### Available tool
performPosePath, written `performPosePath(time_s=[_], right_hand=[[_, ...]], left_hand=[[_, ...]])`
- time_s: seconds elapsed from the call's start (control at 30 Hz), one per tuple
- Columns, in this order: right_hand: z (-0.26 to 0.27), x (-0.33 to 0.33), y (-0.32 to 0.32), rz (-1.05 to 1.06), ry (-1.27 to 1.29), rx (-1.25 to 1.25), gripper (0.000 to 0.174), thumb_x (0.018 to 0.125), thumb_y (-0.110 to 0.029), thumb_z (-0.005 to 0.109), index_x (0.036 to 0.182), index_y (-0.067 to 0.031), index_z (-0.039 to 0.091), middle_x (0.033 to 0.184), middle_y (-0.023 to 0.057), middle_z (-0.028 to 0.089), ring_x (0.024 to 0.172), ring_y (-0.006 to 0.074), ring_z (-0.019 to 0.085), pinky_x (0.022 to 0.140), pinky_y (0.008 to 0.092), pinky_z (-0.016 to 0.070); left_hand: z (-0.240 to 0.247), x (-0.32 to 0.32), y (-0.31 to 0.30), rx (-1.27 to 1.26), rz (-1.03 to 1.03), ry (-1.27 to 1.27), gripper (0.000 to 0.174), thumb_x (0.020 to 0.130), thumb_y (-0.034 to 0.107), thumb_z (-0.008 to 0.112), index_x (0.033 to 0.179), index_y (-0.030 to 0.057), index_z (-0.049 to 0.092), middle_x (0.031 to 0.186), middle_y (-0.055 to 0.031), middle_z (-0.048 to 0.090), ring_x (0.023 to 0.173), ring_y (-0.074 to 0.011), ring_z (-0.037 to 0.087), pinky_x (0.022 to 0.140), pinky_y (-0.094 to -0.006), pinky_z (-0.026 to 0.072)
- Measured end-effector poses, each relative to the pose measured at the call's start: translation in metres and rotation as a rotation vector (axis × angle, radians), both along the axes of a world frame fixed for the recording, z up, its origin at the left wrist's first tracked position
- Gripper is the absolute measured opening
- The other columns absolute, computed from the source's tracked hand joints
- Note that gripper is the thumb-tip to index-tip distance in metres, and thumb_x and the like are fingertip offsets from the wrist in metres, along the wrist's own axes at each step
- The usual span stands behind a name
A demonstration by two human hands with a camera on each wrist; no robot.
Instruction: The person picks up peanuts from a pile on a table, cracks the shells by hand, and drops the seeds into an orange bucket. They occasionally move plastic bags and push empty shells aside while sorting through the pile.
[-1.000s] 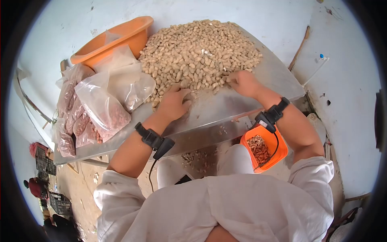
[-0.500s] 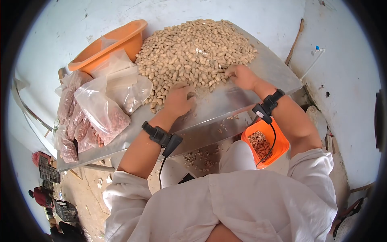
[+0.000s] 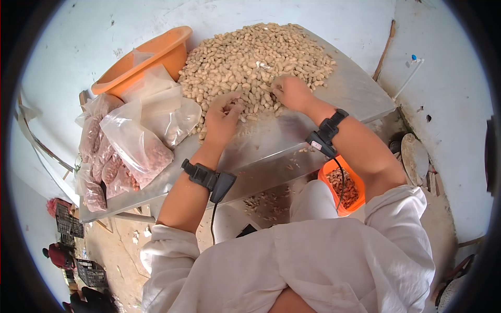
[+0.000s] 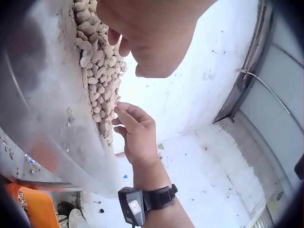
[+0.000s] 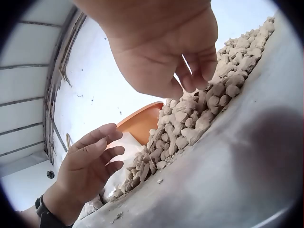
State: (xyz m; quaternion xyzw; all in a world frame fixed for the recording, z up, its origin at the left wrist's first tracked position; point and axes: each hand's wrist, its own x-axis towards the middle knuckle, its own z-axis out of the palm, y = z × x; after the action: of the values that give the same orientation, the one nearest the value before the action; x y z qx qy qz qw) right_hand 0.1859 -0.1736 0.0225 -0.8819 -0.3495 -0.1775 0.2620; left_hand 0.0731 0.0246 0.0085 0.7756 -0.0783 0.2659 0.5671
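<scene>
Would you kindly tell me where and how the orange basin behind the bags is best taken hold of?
Probably by its flared rim on the upper, far side, coming from above. The orange basin has its rim bare there, while plastic bags lean against its near side and the peanut pile lies close on its right.

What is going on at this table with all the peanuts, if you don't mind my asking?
A person sits at a metal table, both hands at the near edge of a big pile of unshelled peanuts. The left hand has relaxed fingers; the right hand dips its fingertips into the pile. Bags of kernels and an orange basin lie to the left; a small orange bucket of kernels sits below.
</scene>
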Motion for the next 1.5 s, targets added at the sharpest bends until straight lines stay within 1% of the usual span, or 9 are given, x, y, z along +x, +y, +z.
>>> performPosePath(time_s=[0.13,0.53,0.67,0.77,0.8,0.93,1.07,1.27,1.5], right_hand=[[-0.01,0.014,0.019,-0.066,-0.087,0.053,0.013,0.075,-0.015,0.057,0.081,-0.0046,0.062,0.091,0.0181,0.059,0.084,0.0357,0.058,0.074,0.0424,0.0476],[-0.011,0.032,0.037,0.041,0.045,0.015,0.008,0.074,-0.009,0.058,0.081,-0.0047,0.058,0.091,0.0166,0.058,0.085,0.0347,0.057,0.073,0.0417,0.0459],[0.003,0.029,0.04,0.031,0.03,-0.02,0.007,0.075,-0.007,0.059,0.081,-0.005,0.056,0.082,0.014,0.059,0.081,0.0328,0.057,0.07,0.0399,0.0458],[0.022,0.025,0.053,0.205,0.074,0.238,0.007,0.078,-0.009,0.06,0.082,-0.0039,0.056,0.08,0.0135,0.058,0.074,0.0292,0.057,0.067,0.0361,0.0463],[0.027,0.026,0.06,0.281,0.237,0.327,0.01,0.081,-0.01,0.061,0.086,-0.0031,0.058,0.078,0.0078,0.059,0.069,0.0189,0.056,0.063,0.0293,0.0457],[0.039,0.008,0.088,0.546,0.669,0.635,0.013,0.084,-0.012,0.06,0.093,-0.0029,0.063,0.078,-0.0018,0.058,0.069,0.0062,0.051,0.061,0.0207,0.0428],[0.012,0.022,0.102,0.753,0.818,0.607,0.017,0.087,-0.01,0.057,0.102,-0.0028,0.062,0.087,-0.0009,0.061,0.068,0.0046,0.051,0.059,0.0175,0.042],[0.004,0.024,0.094,0.764,0.984,0.756,0.019,0.085,-0.007,0.06,0.103,-0.0019,0.062,0.087,-0.0001,0.061,0.068,0.0056,0.054,0.057,0.0192,0.0451],[0.006,0.015,0.092,0.767,0.719,0.633,0.023,0.082,-0.004,0.06,0.105,-0.0022,0.063,0.084,0.0015,0.062,0.074,0.0069,0.057,0.067,0.0221,0.0476]], left_hand=[[0.005,0.015,0.0,-0.409,-0.042,0.067,0.032,0.085,0.001,0.054,0.117,-0.0037,0.054,0.079,-0.0021,0.057,0.062,-0.0086,0.052,0.054,-0.0201,0.042],[-0.015,0.045,0.018,-0.729,-0.327,0.054,0.033,0.086,-0.002,0.054,0.118,-0.0029,0.052,0.076,-0.0015,0.053,0.061,-0.0097,0.048,0.056,-0.0206,0.04],[-0.019,0.05,0.03,-0.699,-0.304,0.006,0.033,0.086,0.0,0.055,0.118,-0.0026,0.052,0.077,-0.0002,0.052,0.061,-0.0082,0.047,0.055,-0.0192,0.039],[-0.018,0.054,0.031,-0.68,-0.244,-0.019,0.033,0.087,0.005,0.057,0.118,-0.0022,0.052,0.075,0.0008,0.052,0.059,-0.0056,0.045,0.052,-0.0178,0.0381],[-0.016,0.053,0.029,-0.671,-0.222,-0.023,0.032,0.087,0.007,0.057,0.118,-0.0017,0.053,0.075,0.0012,0.052,0.059,-0.0053,0.045,0.052,-0.0178,0.0381],[-0.006,0.047,0.02,-0.71,-0.14,-0.013,0.029,0.09,0.013,0.057,0.116,0.0012,0.057,0.074,0.0028,0.051,0.06,-0.0043,0.043,0.051,-0.0177,0.0375],[-0.007,0.048,0.024,-0.68,-0.097,0.035,0.025,0.091,0.016,0.056,0.112,0.0031,0.061,0.073,0.0048,0.052,0.061,-0.003,0.043,0.054,-0.0168,0.0365],[-0.009,0.05,0.019,-0.662,-0.114,0.04,0.021,0.089,0.012,0.058,0.108,0.0027,0.062,0.077,0.0027,0.056,0.062,-0.0036,0.045,0.054,-0.017,0.0378],[-0.004,0.058,0.022,-0.792,-0.148,0.079,0.015,0.088,0.01,0.06,0.099,0.0012,0.063,0.079,-0.0002,0.06,0.062,-0.0049,0.05,0.053,-0.0171,0.0405]])
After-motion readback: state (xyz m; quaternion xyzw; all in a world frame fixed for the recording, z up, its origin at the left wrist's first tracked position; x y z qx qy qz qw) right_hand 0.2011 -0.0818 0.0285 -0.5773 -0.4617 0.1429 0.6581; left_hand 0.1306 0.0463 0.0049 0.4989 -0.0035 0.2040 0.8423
